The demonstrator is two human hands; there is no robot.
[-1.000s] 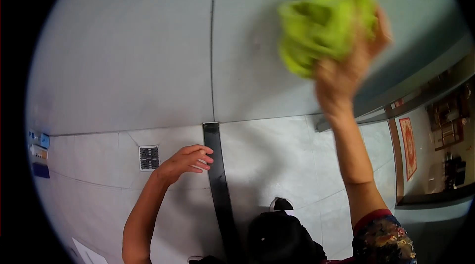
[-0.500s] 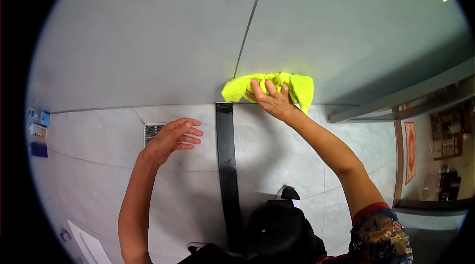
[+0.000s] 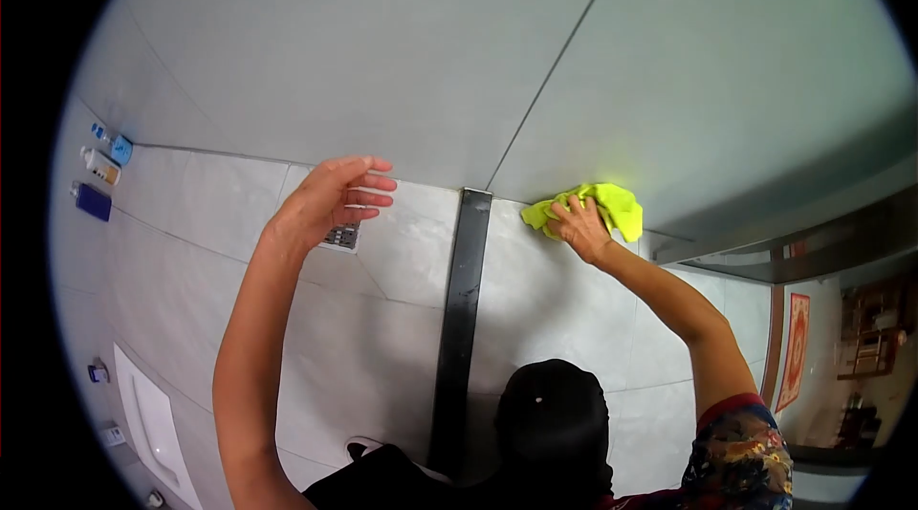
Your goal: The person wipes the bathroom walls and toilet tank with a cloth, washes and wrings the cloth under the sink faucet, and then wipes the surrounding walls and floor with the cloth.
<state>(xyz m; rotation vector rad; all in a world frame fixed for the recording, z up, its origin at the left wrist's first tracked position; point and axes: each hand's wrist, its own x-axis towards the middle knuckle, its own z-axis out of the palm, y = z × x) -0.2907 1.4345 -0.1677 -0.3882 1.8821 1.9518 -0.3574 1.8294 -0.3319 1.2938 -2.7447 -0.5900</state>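
Note:
A bright yellow-green cleaning cloth [image 3: 620, 208] is bunched under my right hand [image 3: 581, 227], whose fingers grip it low on the grey wall [image 3: 382, 51], close to where wall and floor meet. My left hand [image 3: 330, 196] hangs in the air to the left, fingers spread and holding nothing. Behind and below that hand, a floor drain [image 3: 341, 236] is partly hidden. Between my hands, a dark threshold strip [image 3: 462, 309] runs across the tiled floor [image 3: 535, 319] up to the wall.
Several bottles [image 3: 100, 166] and a dark blue box [image 3: 92, 201] stand at the far left. A white basin-like fixture [image 3: 158, 424] is at lower left. On the right, a doorway's brown frame [image 3: 773, 338] opens toward a room with a red patterned mat [image 3: 794, 347].
The view has turned, so the wall seam and threshold strip sit farther right. My right hand has moved the cloth right and lower along the wall. My left hand stays open.

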